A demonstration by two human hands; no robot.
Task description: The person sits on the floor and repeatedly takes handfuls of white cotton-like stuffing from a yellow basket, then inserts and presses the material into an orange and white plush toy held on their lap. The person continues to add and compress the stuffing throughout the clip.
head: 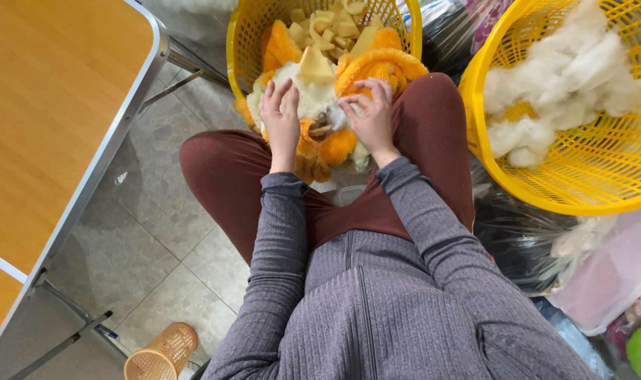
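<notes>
1. Right now the right hand (371, 116) pinches the cream fabric of an orange plush toy (320, 119), fingers curled at its opening.
2. Beside it, the left hand (281, 119) lies flat on the toy, fingers spread.
3. Resting on the knees, the toy looks limp and only partly filled.
4. Farther off, a yellow basket (246, 42) holds more orange pieces; right, another basket (581, 200) holds white stuffing (567, 77).

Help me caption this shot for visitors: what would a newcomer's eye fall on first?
Two bright yellow baskets up top: the middle basket heaped with orange plush pieces, the right basket holding white stuffing. Between the knees, the left hand and right hand press into an orange-and-cream plush toy.
</notes>
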